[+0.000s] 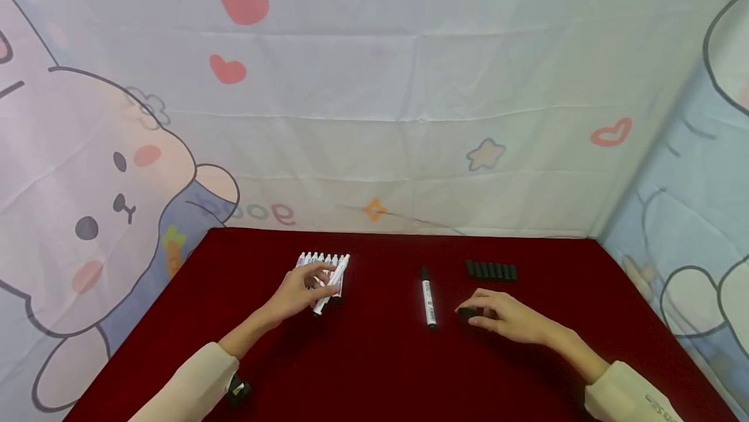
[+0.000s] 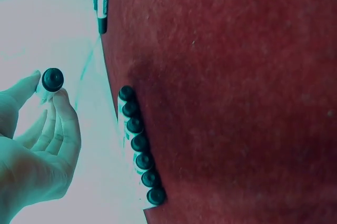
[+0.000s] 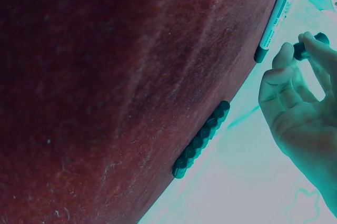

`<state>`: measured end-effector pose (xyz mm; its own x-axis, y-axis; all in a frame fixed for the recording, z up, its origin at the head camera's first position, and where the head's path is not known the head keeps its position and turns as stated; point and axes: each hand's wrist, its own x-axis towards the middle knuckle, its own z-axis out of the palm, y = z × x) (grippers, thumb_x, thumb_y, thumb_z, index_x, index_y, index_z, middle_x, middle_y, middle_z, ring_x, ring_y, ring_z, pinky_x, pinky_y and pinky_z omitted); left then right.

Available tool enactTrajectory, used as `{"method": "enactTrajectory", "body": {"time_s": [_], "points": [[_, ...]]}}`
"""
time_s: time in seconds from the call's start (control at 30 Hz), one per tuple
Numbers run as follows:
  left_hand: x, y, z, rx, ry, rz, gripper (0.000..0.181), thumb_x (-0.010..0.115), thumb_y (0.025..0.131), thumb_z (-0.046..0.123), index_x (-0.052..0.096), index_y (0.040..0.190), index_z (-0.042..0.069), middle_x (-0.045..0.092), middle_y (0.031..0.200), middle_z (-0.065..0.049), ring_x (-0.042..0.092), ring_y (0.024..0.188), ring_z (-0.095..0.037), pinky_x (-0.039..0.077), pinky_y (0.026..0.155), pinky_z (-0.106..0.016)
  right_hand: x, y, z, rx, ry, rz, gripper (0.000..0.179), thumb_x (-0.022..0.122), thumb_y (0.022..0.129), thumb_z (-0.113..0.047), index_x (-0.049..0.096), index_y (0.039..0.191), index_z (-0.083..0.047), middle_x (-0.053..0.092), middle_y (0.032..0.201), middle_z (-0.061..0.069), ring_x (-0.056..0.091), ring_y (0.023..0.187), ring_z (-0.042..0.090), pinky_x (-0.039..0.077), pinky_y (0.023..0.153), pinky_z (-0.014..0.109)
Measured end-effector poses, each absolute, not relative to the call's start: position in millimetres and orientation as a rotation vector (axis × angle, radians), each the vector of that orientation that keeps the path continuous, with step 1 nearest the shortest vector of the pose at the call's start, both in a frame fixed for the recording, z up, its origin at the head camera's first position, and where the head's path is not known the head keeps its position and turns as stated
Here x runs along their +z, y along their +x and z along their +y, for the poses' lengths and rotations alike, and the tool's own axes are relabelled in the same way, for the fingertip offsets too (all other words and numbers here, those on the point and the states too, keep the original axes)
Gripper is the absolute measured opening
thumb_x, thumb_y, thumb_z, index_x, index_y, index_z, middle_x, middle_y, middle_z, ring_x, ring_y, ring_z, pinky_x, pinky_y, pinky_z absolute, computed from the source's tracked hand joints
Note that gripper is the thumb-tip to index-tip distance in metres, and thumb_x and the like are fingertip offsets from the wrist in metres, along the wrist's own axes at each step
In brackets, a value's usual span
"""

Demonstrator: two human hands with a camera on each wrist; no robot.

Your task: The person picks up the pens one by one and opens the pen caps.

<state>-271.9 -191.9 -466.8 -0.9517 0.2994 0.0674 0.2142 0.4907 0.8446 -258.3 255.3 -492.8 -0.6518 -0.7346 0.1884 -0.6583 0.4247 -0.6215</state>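
Observation:
My left hand (image 1: pixel 298 294) pinches a white marker (image 1: pixel 324 298) between thumb and fingers, above the right end of a row of white markers (image 1: pixel 309 258). The held marker's black end (image 2: pixel 52 79) faces the camera in the left wrist view. In the right wrist view, the thumb and fingertips of my right hand (image 1: pixel 510 319) pinch a small black marker cap (image 3: pixel 300 51). Between the hands lies one marker (image 1: pixel 429 305) with a black cap on its far end. Behind the right hand, several black caps (image 1: pixel 491 271) lie side by side in a row.
A dark red cloth (image 1: pixel 374 370) covers the table. Behind it hangs a pale printed curtain (image 1: pixel 374 84), with another curtain side (image 1: pixel 673 227) at the right. Close by the left sleeve sits a small black object (image 1: pixel 238 389).

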Motion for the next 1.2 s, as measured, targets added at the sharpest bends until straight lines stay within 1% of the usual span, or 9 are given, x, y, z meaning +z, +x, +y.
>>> {"method": "enactTrajectory", "body": {"time_s": [0.17,0.33,0.53,0.73,0.83,0.9,1.0,1.1,1.2], "points": [[-463,-275,-200,1.555,0.409,2.662,0.046,0.078,0.092,0.021,0.061,0.131,0.004,0.068,0.109,-0.020,0.064,0.078,-0.015,0.057,0.061,-0.033,-491,-256,255,-1.076,-1.193,2.472,0.031,0.059,0.105,-0.019,0.064,0.129,0.000,0.066,0.106,0.006,0.055,0.073,0.000,0.051,0.061,0.021],[-465,-282,-212,1.552,0.382,2.717,0.044,0.075,0.094,0.021,0.059,0.132,0.004,0.068,0.112,-0.023,0.066,0.082,-0.018,0.059,0.062,-0.033,-491,-256,254,-1.056,-1.153,2.475,0.033,0.060,0.104,-0.020,0.063,0.129,0.001,0.065,0.104,0.005,0.058,0.074,0.001,0.053,0.065,0.021],[-473,-292,-230,1.521,0.310,2.756,0.046,0.073,0.096,0.022,0.058,0.135,0.004,0.067,0.112,-0.022,0.063,0.079,-0.015,0.058,0.065,-0.031,-494,-256,254,-1.032,-1.118,2.471,0.035,0.060,0.104,-0.022,0.063,0.129,0.002,0.067,0.107,0.008,0.061,0.076,0.003,0.055,0.067,0.022],[-474,-302,-248,1.559,0.289,2.758,0.049,0.074,0.096,0.023,0.056,0.137,0.003,0.066,0.109,-0.022,0.063,0.080,-0.021,0.057,0.064,-0.031,-497,-256,253,-1.029,-1.108,2.452,0.036,0.060,0.104,-0.022,0.063,0.129,0.003,0.069,0.113,0.014,0.063,0.076,0.004,0.056,0.068,0.022],[-473,-307,-254,1.555,0.259,2.779,0.049,0.074,0.096,0.025,0.056,0.137,0.003,0.066,0.108,-0.021,0.063,0.080,-0.020,0.056,0.065,-0.032,-498,-256,253,-1.034,-1.104,2.442,0.036,0.060,0.104,-0.022,0.063,0.129,0.003,0.069,0.114,0.016,0.064,0.077,0.005,0.057,0.069,0.023],[-473,-310,-257,1.550,0.218,2.796,0.049,0.074,0.096,0.026,0.057,0.136,0.005,0.066,0.108,-0.020,0.062,0.079,-0.018,0.057,0.066,-0.032,-499,-257,252,-1.027,-1.118,2.442,0.036,0.060,0.104,-0.023,0.063,0.129,0.003,0.069,0.114,0.015,0.064,0.077,0.004,0.057,0.069,0.023],[-478,-315,-262,1.539,0.156,2.814,0.047,0.073,0.097,0.026,0.057,0.135,0.003,0.066,0.105,-0.019,0.061,0.074,-0.014,0.057,0.067,-0.034,-499,-258,251,-1.021,-1.119,2.434,0.036,0.060,0.104,-0.024,0.064,0.128,0.002,0.069,0.114,0.015,0.064,0.077,0.004,0.057,0.069,0.022],[-486,-321,-265,1.548,0.083,2.811,0.047,0.072,0.097,0.026,0.057,0.135,0.002,0.066,0.102,-0.016,0.061,0.072,-0.012,0.057,0.067,-0.033,-498,-258,250,-1.019,-1.104,2.426,0.036,0.061,0.104,-0.024,0.064,0.128,0.002,0.070,0.113,0.014,0.065,0.078,0.004,0.058,0.070,0.023],[-496,-326,-268,1.550,0.014,2.802,0.048,0.073,0.097,0.027,0.057,0.134,0.001,0.066,0.101,-0.014,0.061,0.072,-0.010,0.057,0.066,-0.028,-497,-256,250,-1.026,-1.083,2.411,0.036,0.061,0.104,-0.024,0.064,0.128,0.003,0.070,0.111,0.011,0.065,0.079,0.004,0.058,0.069,0.023]]}}
